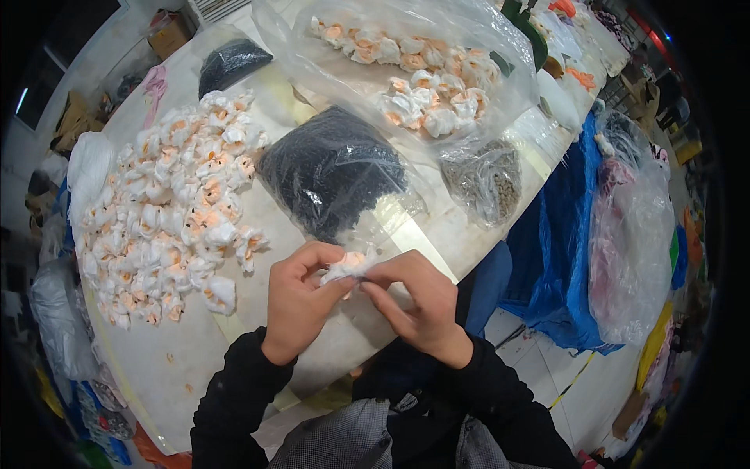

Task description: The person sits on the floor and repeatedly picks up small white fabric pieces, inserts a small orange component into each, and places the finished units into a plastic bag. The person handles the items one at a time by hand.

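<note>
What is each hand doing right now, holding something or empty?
Left hand: closed, pinching the small white and orange fabric flower.
Right hand: closed, fingertips gripping the same flower from the other side.

Flower [345,267]: soft white cloth with an orange centre, matt, frayed at the edges; pinched between left hand [301,301] and right hand [414,301]. Flower pile [176,207]: same matt cloth. Table [437,227]: smooth, pale, slightly glossy surface. Clear bag [375,47]: thin glossy plastic film, wrinkled. Black bag [332,172]: clear film over dark, matt, granular contents. Blue sheet [566,227]: smooth, creased plastic. Sleeves [234,399]: black matt cloth.
</note>
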Demonstrator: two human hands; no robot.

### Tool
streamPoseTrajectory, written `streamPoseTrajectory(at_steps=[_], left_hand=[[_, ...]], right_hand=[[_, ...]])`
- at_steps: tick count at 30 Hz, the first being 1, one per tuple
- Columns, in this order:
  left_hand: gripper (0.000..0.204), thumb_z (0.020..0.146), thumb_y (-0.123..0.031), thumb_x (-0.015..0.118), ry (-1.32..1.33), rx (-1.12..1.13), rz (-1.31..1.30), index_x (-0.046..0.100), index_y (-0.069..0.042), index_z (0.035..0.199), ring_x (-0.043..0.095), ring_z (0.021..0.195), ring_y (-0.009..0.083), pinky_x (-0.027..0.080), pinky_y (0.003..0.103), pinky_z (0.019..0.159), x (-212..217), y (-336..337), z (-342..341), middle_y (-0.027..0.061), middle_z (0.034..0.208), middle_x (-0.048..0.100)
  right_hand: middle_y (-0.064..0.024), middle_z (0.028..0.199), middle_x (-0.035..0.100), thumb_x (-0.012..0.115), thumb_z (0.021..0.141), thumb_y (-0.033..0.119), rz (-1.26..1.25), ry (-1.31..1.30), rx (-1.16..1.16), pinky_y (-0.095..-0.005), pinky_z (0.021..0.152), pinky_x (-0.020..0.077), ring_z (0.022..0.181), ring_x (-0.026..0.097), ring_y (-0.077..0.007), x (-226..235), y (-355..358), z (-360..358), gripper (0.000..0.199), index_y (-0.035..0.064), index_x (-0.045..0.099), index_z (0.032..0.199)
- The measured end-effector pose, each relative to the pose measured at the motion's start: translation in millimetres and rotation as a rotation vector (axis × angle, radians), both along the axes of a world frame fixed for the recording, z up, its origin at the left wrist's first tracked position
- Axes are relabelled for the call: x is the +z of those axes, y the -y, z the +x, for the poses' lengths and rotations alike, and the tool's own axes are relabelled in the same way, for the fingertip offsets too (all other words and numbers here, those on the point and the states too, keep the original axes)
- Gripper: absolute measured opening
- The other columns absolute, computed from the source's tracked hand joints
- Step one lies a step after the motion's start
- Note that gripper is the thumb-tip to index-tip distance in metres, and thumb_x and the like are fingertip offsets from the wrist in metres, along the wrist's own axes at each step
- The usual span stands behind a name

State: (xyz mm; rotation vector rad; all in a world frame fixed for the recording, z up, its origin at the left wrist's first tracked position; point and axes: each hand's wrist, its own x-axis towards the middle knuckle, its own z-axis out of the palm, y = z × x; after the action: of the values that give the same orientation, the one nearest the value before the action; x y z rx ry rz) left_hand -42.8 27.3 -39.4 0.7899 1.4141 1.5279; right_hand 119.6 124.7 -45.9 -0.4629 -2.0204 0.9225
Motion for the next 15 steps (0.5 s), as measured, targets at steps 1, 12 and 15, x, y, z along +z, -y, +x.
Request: streamPoseTrajectory(at_steps=[1,12,15], left_hand=[[0.015,0.093,0.003,0.072,0.040,-0.049,-0.052,0.070,0.007,0.107,0.066,0.092,0.0082,0.055,0.023,0.077,4.6,-0.1,-1.4,0.0052,0.104,0.068],[0.023,0.102,-0.013,0.066,0.290,-0.129,-0.120,0.072,0.006,0.112,0.064,0.084,0.0063,0.051,0.021,0.076,17.1,2.1,9.0,0.0040,0.097,0.074],[0.023,0.102,-0.013,0.066,0.133,-0.149,-0.087,0.072,0.006,0.113,0.064,0.087,0.0067,0.051,0.021,0.078,15.9,1.9,6.7,0.0037,0.099,0.072]], right_hand=[[-0.0115,0.088,0.072,0.082,0.079,-0.004,-0.036,-0.004,-0.002,-0.0307,0.069,0.0538,0.076,0.069,-0.0237,-0.3,-0.3,2.3,0.020,-0.0006,0.073,0.097],[-0.0120,0.091,0.072,0.080,0.081,-0.007,-0.317,-0.117,0.092,-0.0290,0.076,0.0521,0.084,0.068,-0.0205,0.0,3.9,21.7,0.020,-0.0041,0.070,0.098],[-0.0127,0.091,0.072,0.080,0.080,-0.007,-0.232,-0.092,0.114,-0.0294,0.076,0.0518,0.084,0.068,-0.0214,1.8,5.0,19.9,0.021,-0.0041,0.070,0.098]])
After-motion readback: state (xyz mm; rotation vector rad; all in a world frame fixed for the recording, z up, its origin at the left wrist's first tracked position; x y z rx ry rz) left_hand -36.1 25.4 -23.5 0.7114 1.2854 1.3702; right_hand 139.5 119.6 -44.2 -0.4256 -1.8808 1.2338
